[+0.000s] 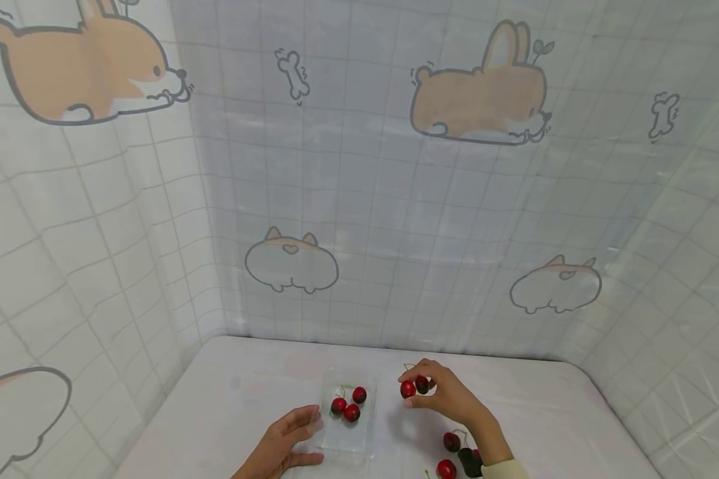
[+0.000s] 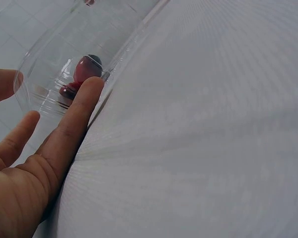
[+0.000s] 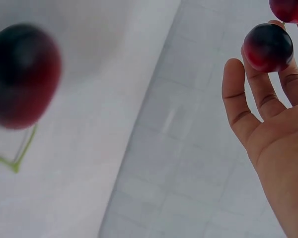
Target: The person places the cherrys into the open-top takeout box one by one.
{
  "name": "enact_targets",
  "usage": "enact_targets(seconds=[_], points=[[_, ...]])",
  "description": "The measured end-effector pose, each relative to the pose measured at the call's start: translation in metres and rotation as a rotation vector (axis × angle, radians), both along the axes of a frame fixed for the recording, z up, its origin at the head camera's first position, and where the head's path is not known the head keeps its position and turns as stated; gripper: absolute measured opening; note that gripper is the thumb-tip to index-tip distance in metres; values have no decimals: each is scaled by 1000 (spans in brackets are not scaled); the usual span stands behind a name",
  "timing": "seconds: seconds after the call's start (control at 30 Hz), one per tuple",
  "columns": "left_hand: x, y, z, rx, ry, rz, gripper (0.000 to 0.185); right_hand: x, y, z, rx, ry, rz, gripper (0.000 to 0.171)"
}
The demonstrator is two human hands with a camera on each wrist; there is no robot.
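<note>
My left hand [image 1: 287, 442] blocks the clear tray's [image 1: 368, 439] near-left corner. Between tray and loose cherries [image 1: 452, 441] the tabletop [image 1: 228, 399] lies bare.

Bright, even, soft light all round, shadows faint. The head view bows at its edges. On the right wrist, the near cherry [image 3: 21, 75] is a blur.

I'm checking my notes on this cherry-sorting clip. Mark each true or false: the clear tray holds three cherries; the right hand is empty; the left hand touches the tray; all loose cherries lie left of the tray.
1. The clear tray holds three cherries. True.
2. The right hand is empty. False: it pinches two cherries.
3. The left hand touches the tray. True.
4. All loose cherries lie left of the tray. False: they lie to its right, by the right wrist.
</note>
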State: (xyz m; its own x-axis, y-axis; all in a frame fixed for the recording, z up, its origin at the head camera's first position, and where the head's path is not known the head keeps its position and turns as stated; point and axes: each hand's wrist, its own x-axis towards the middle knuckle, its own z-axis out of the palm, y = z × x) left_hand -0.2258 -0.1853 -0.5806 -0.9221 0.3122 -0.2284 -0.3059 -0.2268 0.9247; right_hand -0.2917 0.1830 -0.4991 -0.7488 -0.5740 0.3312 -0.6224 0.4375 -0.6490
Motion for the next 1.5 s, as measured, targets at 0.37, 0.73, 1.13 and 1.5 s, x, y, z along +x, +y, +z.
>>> enact_targets(seconds=[0.37,0.73,1.13,1.5], points=[[-3,-1,0,-6,-4,-6,68,-8,-22,15,-55,-41,8,38],[-4,0,3,5,5,3,68,-20,-40,23,-45,-75,34,36],[-3,6,6,-4,-4,27,67,-32,-62,16,-35,-104,79,33],[-3,5,4,-6,9,22,66,-28,-92,12,3,-116,123,33]])
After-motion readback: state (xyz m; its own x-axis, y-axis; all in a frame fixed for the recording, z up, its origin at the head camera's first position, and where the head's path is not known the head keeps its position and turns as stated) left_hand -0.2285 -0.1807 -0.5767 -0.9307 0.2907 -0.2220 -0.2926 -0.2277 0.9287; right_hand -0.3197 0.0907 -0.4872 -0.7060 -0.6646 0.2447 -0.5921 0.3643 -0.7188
